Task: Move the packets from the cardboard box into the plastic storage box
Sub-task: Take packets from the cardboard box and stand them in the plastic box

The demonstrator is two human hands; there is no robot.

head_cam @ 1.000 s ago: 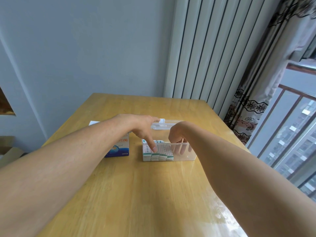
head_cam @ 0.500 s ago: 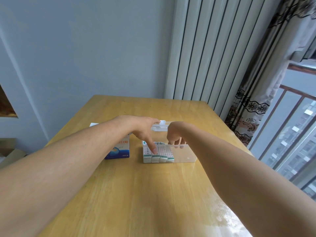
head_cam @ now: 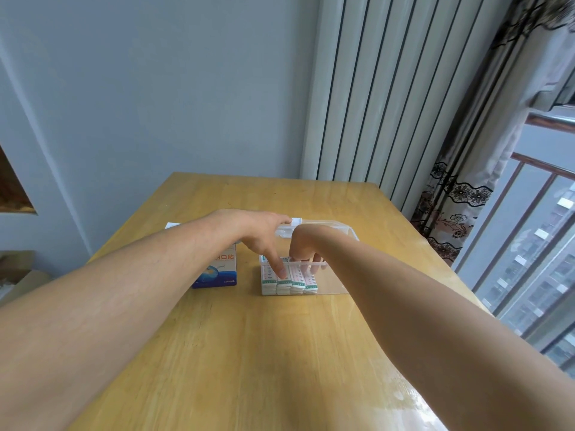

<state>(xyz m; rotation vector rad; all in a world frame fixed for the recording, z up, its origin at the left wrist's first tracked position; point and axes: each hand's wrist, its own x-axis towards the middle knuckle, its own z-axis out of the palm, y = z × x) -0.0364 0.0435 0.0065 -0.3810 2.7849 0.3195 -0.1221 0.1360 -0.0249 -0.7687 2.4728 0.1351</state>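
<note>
A row of small white packets with green and red print (head_cam: 287, 279) stands side by side in the left end of a clear plastic storage box (head_cam: 334, 286), which sits on the wooden tabletop (head_cam: 280, 353). The right end of the clear box has no packets in it. The box's clear lid (head_cam: 323, 227) is tipped up behind it. Just beside the clear box, on its left, stands a blue and white cardboard box with orange letters (head_cam: 221, 270), and the left arm covers part of it. The left hand (head_cam: 264, 236) reaches over from the left with its first finger pointing down, and the tip presses on top of the packets near the left end of the row. Its other fingers look loosely tucked, so its grip is released and holds nothing. The right hand (head_cam: 306, 247) comes in from the right and bends down at the wrist into the clear box. Its fingers curl down onto the packets at the right end of the row, but the box wall and the hand hide them, so it cannot be told if this grip is pinching a packet or only touching. Behind the tabletop is a plain grey-blue wall (head_cam: 155, 88), a white ribbed panel (head_cam: 389, 104), a flowered curtain (head_cam: 460, 194) and a window with a rail (head_cam: 544, 188).
</note>
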